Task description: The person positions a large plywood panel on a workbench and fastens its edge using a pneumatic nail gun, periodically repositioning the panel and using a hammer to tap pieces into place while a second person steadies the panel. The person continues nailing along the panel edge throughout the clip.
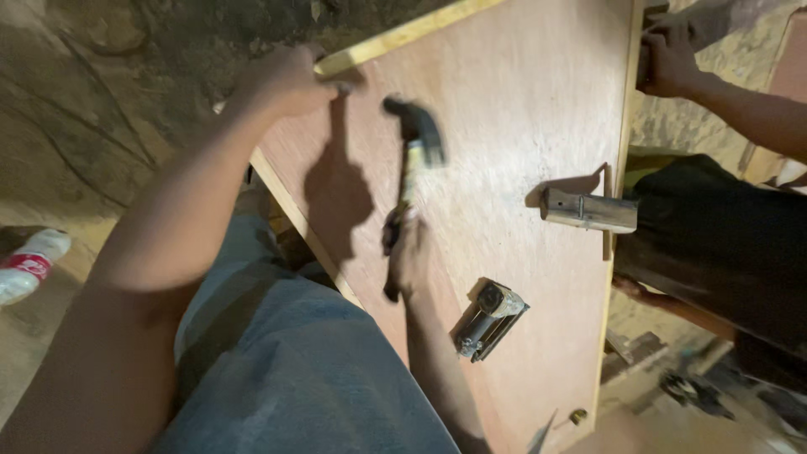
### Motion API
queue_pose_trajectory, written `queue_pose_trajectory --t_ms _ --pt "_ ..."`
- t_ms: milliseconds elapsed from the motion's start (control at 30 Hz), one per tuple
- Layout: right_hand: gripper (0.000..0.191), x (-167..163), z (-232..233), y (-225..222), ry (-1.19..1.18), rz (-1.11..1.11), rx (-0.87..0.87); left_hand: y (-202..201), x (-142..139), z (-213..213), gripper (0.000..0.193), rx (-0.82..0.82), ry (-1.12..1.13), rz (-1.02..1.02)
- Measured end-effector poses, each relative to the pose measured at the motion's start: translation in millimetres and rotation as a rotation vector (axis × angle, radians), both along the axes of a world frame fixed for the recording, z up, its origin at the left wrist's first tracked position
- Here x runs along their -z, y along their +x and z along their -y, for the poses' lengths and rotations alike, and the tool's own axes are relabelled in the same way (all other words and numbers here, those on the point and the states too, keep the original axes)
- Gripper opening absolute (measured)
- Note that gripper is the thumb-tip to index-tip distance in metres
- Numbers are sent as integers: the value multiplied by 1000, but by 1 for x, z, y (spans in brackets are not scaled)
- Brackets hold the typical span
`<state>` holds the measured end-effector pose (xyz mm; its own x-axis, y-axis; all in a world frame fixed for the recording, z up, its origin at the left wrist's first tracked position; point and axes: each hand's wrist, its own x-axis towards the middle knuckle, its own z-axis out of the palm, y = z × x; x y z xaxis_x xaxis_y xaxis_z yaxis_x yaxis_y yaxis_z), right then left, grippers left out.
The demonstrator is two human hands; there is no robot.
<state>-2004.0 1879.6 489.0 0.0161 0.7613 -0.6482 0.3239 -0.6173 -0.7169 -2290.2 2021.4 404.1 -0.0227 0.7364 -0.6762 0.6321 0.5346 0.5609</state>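
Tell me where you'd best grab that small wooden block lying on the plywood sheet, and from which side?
The wooden block lies flat near the far edge of the plywood sheet, long side across the view. I'd probably pinch its two long faces near the middle, fingers coming down from above, since nothing crowds it; the stapler-like tool and hammer lie apart from it.

Motion-blurred hammer head (418, 128); plastic bottle (29, 264) cut by left edge, seemingly.

Bare forearms, no sleeves visible; grey-blue trousers (294, 370), dark seam stripe down leg.
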Motion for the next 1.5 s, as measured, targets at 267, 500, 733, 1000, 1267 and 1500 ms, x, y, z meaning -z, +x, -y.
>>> queue_pose_trajectory --t_ms 267,500,733,1000,1267,1500 --pt "50 2 -63 -39 -21 259 -110 3 2 4 57 37 87 40" --pt "57 -13 -50 -31 290 29 5 0 -19 1 57 -10 -145 129" --pt "54 13 -58 -33 -28 208 -23 -3 -13 0 59 -1 55 67" --pt "22 18 -70 21 334 916 -156 2 0 33 72 -75 666 -12" --pt "40 32 -93 7 707 952 -268 -3 -36 128 62 -78 711 -253" --pt "70 26 -86 -94 756 711 -521 2 -46 135 68 -82 684 -226"
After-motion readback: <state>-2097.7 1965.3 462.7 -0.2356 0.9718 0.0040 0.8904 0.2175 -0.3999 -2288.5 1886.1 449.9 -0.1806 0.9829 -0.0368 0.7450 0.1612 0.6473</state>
